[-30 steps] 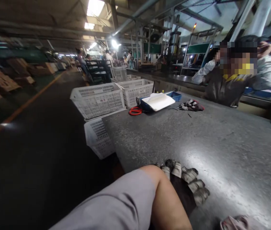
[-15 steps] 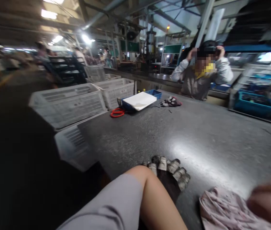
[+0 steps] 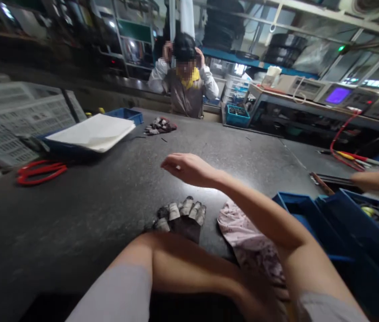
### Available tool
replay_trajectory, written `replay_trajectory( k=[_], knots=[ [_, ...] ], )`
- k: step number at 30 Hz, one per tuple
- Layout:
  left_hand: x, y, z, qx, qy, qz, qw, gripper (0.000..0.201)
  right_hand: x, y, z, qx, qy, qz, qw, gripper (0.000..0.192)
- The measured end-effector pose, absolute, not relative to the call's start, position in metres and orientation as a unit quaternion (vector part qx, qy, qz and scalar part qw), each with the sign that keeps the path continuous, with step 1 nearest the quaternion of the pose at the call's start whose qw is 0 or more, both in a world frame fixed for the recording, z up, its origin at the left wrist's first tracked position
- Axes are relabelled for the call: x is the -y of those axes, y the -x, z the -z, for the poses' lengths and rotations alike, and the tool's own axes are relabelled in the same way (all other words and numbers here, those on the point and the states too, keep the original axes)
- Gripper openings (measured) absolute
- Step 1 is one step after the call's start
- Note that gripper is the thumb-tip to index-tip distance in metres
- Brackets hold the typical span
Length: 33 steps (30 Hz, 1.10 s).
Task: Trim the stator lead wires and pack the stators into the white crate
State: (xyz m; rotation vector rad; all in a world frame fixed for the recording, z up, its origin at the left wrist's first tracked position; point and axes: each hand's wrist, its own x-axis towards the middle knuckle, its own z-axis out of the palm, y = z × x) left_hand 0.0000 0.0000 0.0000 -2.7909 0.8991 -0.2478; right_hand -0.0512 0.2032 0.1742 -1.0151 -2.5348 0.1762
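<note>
Over the middle of the dark desk (image 3: 75, 214) the person's right hand (image 3: 189, 169) hangs in the air, fingers loosely spread and empty, palm turned down, well above the surface. Their left forearm crosses low along the near edge, and the left hand (image 3: 263, 297) rests on a crumpled pink cloth (image 3: 243, 232), though blur keeps me from telling whether it grips the cloth or merely lies on it. Just beyond that forearm lies a worn work glove (image 3: 181, 214), fingertips pointing away, close beside the cloth, within easy reach of either hand. Blue bins (image 3: 313, 214) stand at the right edge, and a co-worker's arm (image 3: 372, 180) in a white sleeve reaches in above them. Farther off, red-handled scissors (image 3: 40, 171) lie near a blue tray (image 3: 125, 114) covered by a white sheet (image 3: 92, 132), with another pair of gloves (image 3: 159, 126) near the far edge, where a second person stands with both hands raised to the head.
</note>
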Motion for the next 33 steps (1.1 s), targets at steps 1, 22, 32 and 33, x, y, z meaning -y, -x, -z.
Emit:
replay_trajectory(
  k=[1, 22, 32, 33],
  knots=[
    [-0.003, 0.005, -0.004, -0.349, 0.932, 0.064, 0.079, 0.048, -0.196, 0.034, -0.171, 0.903, 0.389, -0.046, 0.177, 0.012],
    [-0.006, 0.051, -0.105, -0.333, 0.942, 0.027, 0.042, 0.038, 0.127, -0.121, -0.058, 0.611, 0.745, 0.015, 0.266, 0.054],
    [-0.086, 0.228, -0.053, 0.243, 0.941, 0.197, -0.132, 0.044, 0.102, -0.134, -0.011, 0.613, 0.739, 0.022, 0.277, 0.058],
    [-0.095, 0.237, -0.043, 0.269, 0.940, 0.172, -0.125, 0.047, 0.100, -0.132, -0.010, 0.611, 0.741, 0.031, 0.275, 0.051]
  ],
)
